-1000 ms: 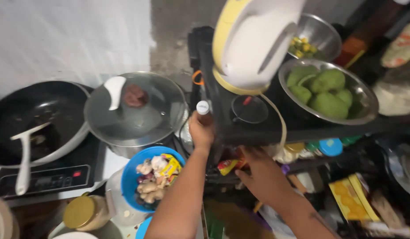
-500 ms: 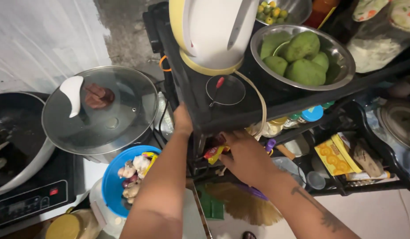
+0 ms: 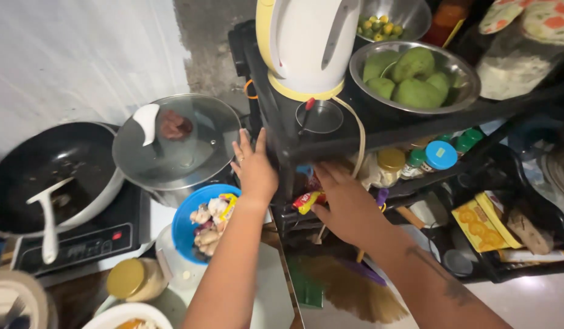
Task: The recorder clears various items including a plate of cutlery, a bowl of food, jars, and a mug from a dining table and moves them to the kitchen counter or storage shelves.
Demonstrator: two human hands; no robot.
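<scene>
We see the black rack's middle shelf (image 3: 416, 186) crowded with jars (image 3: 391, 164) and sachets (image 3: 306, 201) (little room), the glass-lidded pot (image 3: 172, 146) close on the left; open floor (image 3: 537, 304) lies right.

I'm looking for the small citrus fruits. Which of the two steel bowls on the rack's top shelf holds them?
The far steel bowl behind the kettle. The near steel bowl holds large green fruits.
</scene>
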